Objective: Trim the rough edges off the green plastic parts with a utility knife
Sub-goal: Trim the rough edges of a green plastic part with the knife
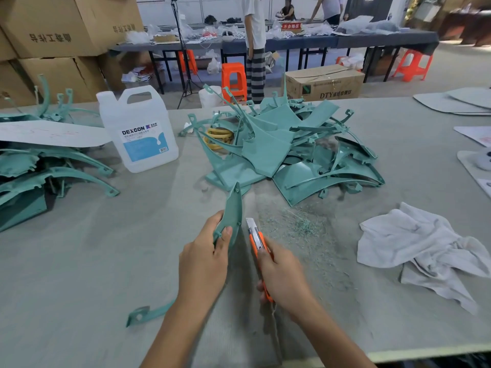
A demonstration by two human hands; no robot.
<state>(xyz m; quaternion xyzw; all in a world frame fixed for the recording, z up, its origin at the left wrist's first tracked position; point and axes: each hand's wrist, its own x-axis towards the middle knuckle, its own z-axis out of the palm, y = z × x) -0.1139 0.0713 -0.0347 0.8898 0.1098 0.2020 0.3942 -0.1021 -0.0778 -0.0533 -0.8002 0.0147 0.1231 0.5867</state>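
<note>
Just in front of the pile of green parts, the left hand grips one curved green part, its narrow tip pointing towards the pile. The right hand is closed round the orange utility knife — blade out, just beside the part's right edge — with green shavings nearer the pile.

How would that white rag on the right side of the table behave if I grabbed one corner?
Probably floppy: the rag lies crumpled in soft folds. Likely light, since it looks like thin fabric. Pushed, it would probably bunch up rather than slide flat.
</note>
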